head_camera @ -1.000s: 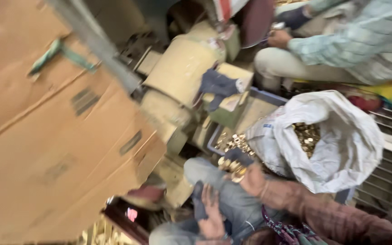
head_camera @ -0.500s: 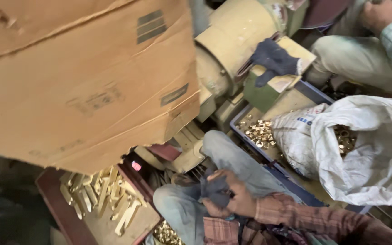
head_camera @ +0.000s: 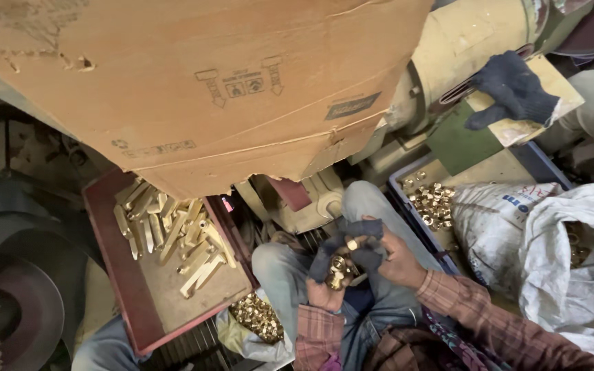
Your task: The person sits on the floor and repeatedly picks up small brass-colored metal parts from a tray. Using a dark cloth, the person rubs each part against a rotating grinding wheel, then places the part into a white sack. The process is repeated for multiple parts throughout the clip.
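Left hand: Your left hand (head_camera: 326, 294) is cupped in your lap. It holds a dark blue cloth (head_camera: 352, 249) with small gold metal pieces (head_camera: 338, 270) lying in it. The fingers are curled up around the pile.

Right hand: Your right hand (head_camera: 397, 260) touches the other side of the cloth. One gold piece sits up near its fingers. You cannot tell if it is pinched or just resting.

Where the pieces are: They sit in the cloth, on your knees, between both hands.

What could go wrong: The pieces are small and round. If the cloth tips or your left hand opens, they could roll off your legs. They could fall down into the dark gaps by the machine and be hard to find.

Close by: A red tray (head_camera: 115, 271) with long gold bars (head_camera: 173, 237) is to your left. A heap of gold nuts (head_camera: 257, 317) lies just below it. A blue bin (head_camera: 407, 206) with more gold pieces is to your right, beside a white sack (head_camera: 572, 268).

In the way: A big cardboard box (head_camera: 194, 75) hangs over the tray and hides part of it. A dark glove (head_camera: 513, 89) lies up on the machine, well apart from you.
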